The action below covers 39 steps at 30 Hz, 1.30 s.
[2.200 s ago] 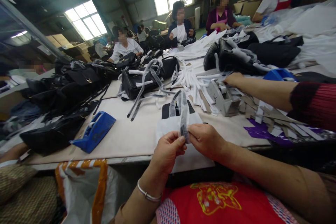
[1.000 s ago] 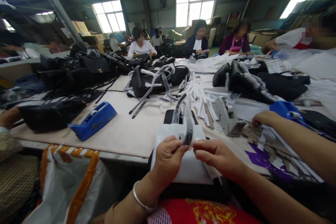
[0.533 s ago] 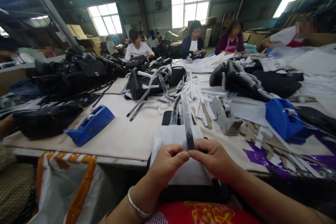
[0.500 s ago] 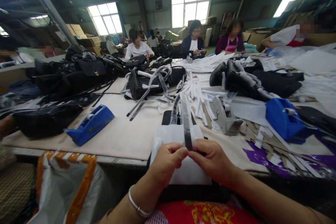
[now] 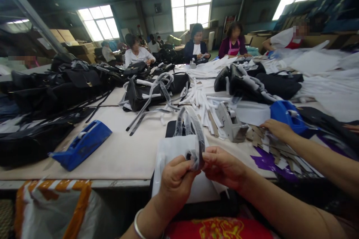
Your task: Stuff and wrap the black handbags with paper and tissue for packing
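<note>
Between my hands is a black bag strap (image 5: 201, 138) covered in clear film, bent into a loop and curled at its lower end. My left hand (image 5: 177, 179) is closed on that curled end. With pinched fingers, my right hand (image 5: 223, 166) grips the strap's right edge. Below them, at the table's front edge, lies a black bag (image 5: 171, 129), largely hidden under a white sheet (image 5: 175, 147). A second film-wrapped strap (image 5: 179, 123) arches up behind the first.
Blue tape dispensers (image 5: 89, 143) stand left and right, a grey dispenser (image 5: 231, 123) nearer the middle. A co-worker's hand (image 5: 277, 130) reaches in from the right over cardboard scraps (image 5: 259, 136). Black bags (image 5: 151, 91) and white strips (image 5: 206, 108) lie beyond; an orange-rimmed sack (image 5: 80, 209) hangs front left.
The strap's lower end, flat before, is now curled up in my left hand. My right hand has turned and holds the strap's side. A co-worker's arm has come in from the right.
</note>
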Each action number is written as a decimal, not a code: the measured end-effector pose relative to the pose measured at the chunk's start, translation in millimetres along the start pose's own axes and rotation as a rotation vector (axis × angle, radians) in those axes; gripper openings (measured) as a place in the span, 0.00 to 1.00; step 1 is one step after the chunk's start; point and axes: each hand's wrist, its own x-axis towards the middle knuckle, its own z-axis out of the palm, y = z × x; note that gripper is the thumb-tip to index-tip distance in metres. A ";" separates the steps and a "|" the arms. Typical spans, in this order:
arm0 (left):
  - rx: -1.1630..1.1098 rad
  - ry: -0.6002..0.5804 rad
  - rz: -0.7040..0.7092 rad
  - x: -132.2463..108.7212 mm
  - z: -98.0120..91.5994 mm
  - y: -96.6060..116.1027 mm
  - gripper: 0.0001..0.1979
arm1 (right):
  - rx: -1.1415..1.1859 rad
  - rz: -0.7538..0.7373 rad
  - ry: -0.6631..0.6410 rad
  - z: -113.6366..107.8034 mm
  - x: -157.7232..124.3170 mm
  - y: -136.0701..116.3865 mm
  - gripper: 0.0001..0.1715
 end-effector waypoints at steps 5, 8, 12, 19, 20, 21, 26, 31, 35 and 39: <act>0.018 -0.058 -0.070 -1.1 -4.4 -7.8 0.09 | -0.130 -0.082 0.115 10.2 3.7 4.2 0.20; -0.406 -0.151 -0.473 4.4 -7.8 -5.5 0.13 | -0.703 -0.410 0.175 13.0 3.4 6.0 0.15; -0.942 0.018 -0.804 14.7 -0.9 -0.7 0.20 | -1.384 -0.892 0.163 9.0 4.7 12.0 0.13; -0.434 0.093 -0.521 10.1 3.2 3.4 0.10 | -0.709 -0.376 0.003 -2.5 3.3 4.0 0.20; -0.267 0.072 -0.396 7.4 1.9 3.8 0.07 | -0.494 -0.240 -0.025 -3.4 3.2 2.4 0.23; -0.132 0.050 -0.271 4.9 0.6 4.0 0.04 | -0.306 -0.138 -0.035 -3.7 3.4 1.4 0.24; 0.076 -0.008 -0.021 -2.8 -4.6 2.2 0.07 | -0.075 -0.045 0.086 5.9 4.0 0.7 0.23; -0.507 -0.108 -0.437 -1.0 -11.3 -0.4 0.15 | -0.778 -0.465 0.176 15.1 0.6 3.2 0.16; -1.129 -0.052 -0.823 3.4 -7.5 -6.7 0.19 | -1.428 -0.943 0.102 8.5 3.9 14.1 0.14; -1.103 0.038 -0.863 4.1 -2.2 -9.9 0.16 | -1.564 -0.945 0.027 2.2 3.2 16.8 0.13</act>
